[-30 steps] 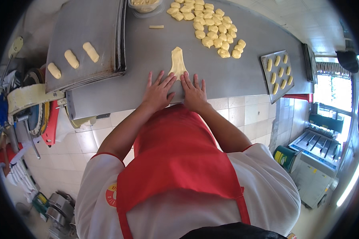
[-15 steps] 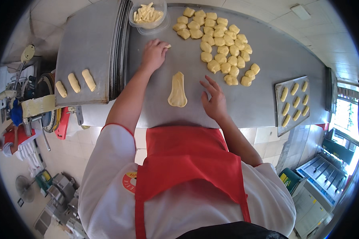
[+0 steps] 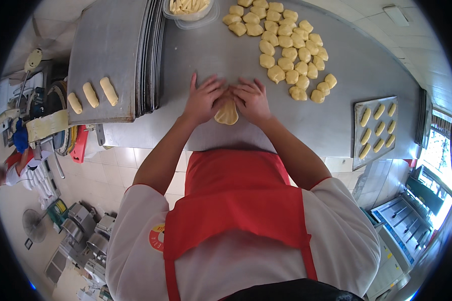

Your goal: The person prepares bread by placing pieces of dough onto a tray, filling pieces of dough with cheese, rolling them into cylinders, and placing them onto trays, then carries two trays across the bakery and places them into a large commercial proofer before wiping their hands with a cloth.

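A flattened piece of dough [image 3: 226, 114] lies on the metal table in front of me, its wide end toward my apron. My left hand [image 3: 204, 100] and my right hand [image 3: 252, 102] meet at its far, narrow end. Their fingers are bent and close over the dough, slightly smeared by motion, with one left finger raised. They cover that end, so the pale stick seen earlier in my left hand is hidden. Beyond my hands, to the right, sit several yellow dough balls [image 3: 286, 52]. A clear plastic tub [image 3: 190, 15] of pale sticks stands at the far left.
On the left, a stack of metal baking trays [image 3: 116, 50] bears three dough rolls [image 3: 90, 95]. Another tray [image 3: 357, 145] with several small rolls sits at the table's right edge. Machines and a person in a red apron [image 3: 14, 159] are off to the left.
My left hand has come from near the tub, where it held a pale stick, to the dough's narrow end. My right hand has moved left to meet it. The view has shifted slightly.
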Tool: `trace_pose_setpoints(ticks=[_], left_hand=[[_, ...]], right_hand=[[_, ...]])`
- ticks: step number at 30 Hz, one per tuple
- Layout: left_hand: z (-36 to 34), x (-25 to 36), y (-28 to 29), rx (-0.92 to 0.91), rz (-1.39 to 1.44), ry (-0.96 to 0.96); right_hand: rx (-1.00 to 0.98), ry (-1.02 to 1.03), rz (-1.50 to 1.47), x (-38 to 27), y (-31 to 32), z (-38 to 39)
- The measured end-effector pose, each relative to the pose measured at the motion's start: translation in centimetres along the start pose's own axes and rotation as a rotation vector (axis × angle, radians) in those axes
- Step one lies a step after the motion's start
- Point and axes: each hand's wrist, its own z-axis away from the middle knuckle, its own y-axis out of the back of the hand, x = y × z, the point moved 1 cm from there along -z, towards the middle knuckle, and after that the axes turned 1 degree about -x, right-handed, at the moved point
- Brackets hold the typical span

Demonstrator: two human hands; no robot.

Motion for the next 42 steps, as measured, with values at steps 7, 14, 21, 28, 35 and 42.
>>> trace_pose_setpoints(ticks=[7, 14, 21, 28, 35, 42], left_hand=[[1.8, 0.0, -1.2, 0.112, -0.023, -0.032], [2.8, -0.3, -0.6, 0.036, 0.065, -0.009], [3.7, -0.1, 0.9, -0.209, 0.038, -0.116], [4.4, 0.6, 0.3, -0.204, -0.044, -0.189], [5.2, -0.8, -1.0, 0.033, -0.169, -0.248], [4.9, -0.2, -0.7, 0.067, -0.161, -0.217]], right_hand=[[0.258, 0.019, 0.158, -1.9, 0.9, 0.8], [0.170, -0.046, 0.118, -3.8, 0.0, 3.0], [0.106, -0.089, 0.150, -4.4, -0.3, 4.7], [0.010, -0.136, 0.084, -5.0, -0.5, 6.6], [0.088, -0.122, 0.128, -5.2, -1.3, 6.2], [0.146, -0.122, 0.149, -5.3, -1.3, 6.6]])
